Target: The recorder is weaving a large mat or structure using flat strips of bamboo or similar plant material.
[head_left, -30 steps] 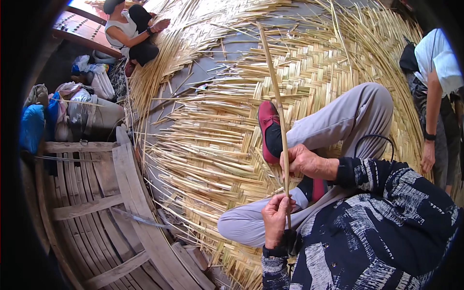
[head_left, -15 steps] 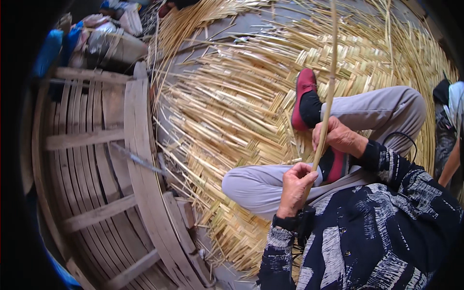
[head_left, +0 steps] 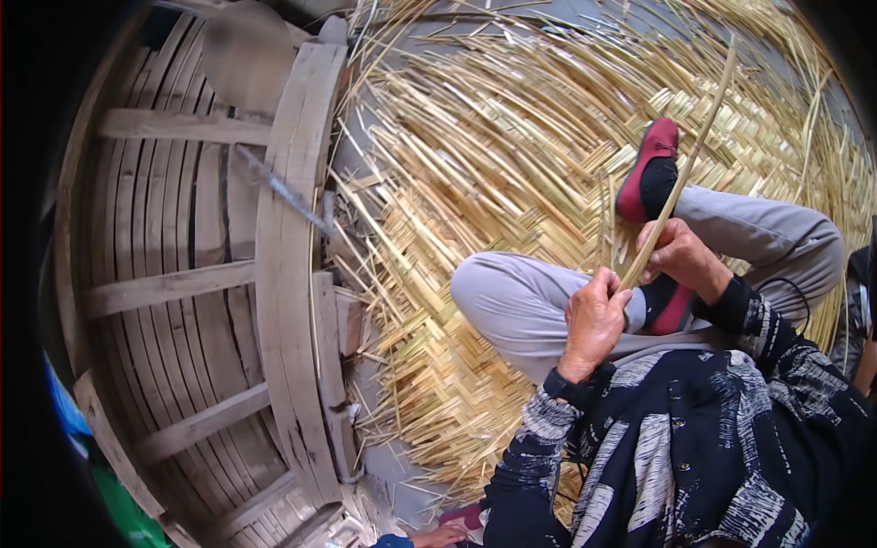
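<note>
My left hand [head_left: 592, 324] and my right hand [head_left: 685, 260] are both closed on a long pale reed [head_left: 694, 155], which slants up and away from my lap. The right hand grips it above and to the right of the left. A narrower piece [head_left: 607, 219] stands beside it near my fingers; whether it is joined to the reed I cannot tell. My crossed legs [head_left: 512, 301], in grey trousers and red-and-black shoes [head_left: 650, 160], rest on a woven reed mat [head_left: 475, 183] with loose strip ends.
A slatted wooden frame [head_left: 292, 274] fills the left side, with a metal bar [head_left: 283, 187] across it. Grey floor [head_left: 388, 461] shows at the mat's edge. Another person's hand [head_left: 438, 534] appears at the bottom; part of a person [head_left: 859, 320] is at the right edge.
The view has turned leftward, so the person at upper left has left it and another hand appears at the bottom. A narrow piece now shows beside the reed at my fingers.
</note>
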### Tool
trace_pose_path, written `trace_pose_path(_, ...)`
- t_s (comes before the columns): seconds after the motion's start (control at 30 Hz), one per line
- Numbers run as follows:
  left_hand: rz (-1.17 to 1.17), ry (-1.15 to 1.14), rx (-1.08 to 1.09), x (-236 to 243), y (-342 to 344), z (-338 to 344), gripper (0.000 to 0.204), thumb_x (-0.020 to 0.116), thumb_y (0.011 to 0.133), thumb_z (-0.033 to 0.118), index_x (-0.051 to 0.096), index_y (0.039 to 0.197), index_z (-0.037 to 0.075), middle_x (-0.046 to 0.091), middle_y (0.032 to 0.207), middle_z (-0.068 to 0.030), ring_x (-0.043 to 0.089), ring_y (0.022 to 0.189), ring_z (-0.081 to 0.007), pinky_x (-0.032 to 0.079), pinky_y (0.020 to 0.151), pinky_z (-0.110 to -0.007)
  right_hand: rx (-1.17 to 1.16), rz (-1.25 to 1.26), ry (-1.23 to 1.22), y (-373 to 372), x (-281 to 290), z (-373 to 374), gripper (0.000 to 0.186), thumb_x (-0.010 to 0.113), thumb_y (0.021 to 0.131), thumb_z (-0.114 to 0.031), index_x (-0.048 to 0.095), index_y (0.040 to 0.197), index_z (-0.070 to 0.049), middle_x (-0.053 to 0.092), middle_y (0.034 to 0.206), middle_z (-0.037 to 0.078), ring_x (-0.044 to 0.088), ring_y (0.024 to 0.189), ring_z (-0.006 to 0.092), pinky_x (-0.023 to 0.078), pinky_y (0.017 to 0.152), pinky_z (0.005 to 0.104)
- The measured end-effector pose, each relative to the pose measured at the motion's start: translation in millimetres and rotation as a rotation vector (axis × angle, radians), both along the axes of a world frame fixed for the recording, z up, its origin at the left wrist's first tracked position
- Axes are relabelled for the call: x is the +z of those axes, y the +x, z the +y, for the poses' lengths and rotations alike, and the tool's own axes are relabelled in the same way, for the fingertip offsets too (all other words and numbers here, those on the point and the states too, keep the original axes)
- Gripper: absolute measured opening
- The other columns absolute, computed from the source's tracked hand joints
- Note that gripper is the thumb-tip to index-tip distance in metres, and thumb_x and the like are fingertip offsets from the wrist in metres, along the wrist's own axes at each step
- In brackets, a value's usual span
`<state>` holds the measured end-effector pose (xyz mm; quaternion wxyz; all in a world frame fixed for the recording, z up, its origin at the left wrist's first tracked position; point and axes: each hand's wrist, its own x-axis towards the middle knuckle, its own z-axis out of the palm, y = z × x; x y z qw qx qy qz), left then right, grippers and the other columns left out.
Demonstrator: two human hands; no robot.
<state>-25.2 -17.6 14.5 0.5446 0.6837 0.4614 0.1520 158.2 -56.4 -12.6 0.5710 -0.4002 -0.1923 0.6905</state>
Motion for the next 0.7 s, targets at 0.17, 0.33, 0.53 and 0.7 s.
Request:
trace_pose_path(0.17,0.052,0.061,-0.009,-0.2,-3.7,-0.6,0.014,0.061,0.074,0.011,0.050,0.077,0.003,0.053,0.059,-0.0117,0.054,0.055,-0.0239,0.040,0.053,-0.035,0.067,-0.015,-0.047,0.6,-0.6,2.0,0.024,0.067,0.072,-0.016,0.060,0.084,0.004,0.061,0.074,0.009,0.059,0.062,0.0166,0.050,0.056,0.0269)
trace_pose_path(0.33,0.045,0.031,0.013,-3.1,-6.6,0.8,0.013,0.059,0.076,0.010,0.049,0.080,0.004,0.056,0.060,-0.0114,0.058,0.059,-0.0297,0.042,0.055,-0.037,0.025,-0.140,-0.187,-11.4,-3.5,8.5,0.016,0.066,0.073,-0.013,0.061,0.078,0.002,0.059,0.065,0.007,0.055,0.056,0.0119,0.046,0.050,0.0233)
trace_pose_path(0.53,0.233,0.184,0.068,-13.7,3.9,-2.6,0.013,0.060,0.076,0.012,0.050,0.081,0.004,0.058,0.064,-0.0129,0.058,0.061,-0.0307,0.043,0.057,-0.038,-0.334,-0.431,-0.104,-35.8,-10.7,11.6,0.007,0.066,0.070,-0.006,0.063,0.072,-0.001,0.060,0.061,0.003,0.052,0.048,0.0072,0.039,0.043,0.0199)
trace_pose_path(0.7,0.030,0.013,0.162,-40.6,-1.6,4.0,0.012,0.063,0.075,0.008,0.054,0.079,0.001,0.058,0.064,-0.0069,0.054,0.057,-0.0130,0.042,0.053,-0.028,-0.209,-0.302,-0.230,-27.7,-12.8,28.3,0.009,0.064,0.069,-0.003,0.062,0.076,0.003,0.059,0.064,0.006,0.058,0.055,0.0143,0.048,0.049,0.0278)
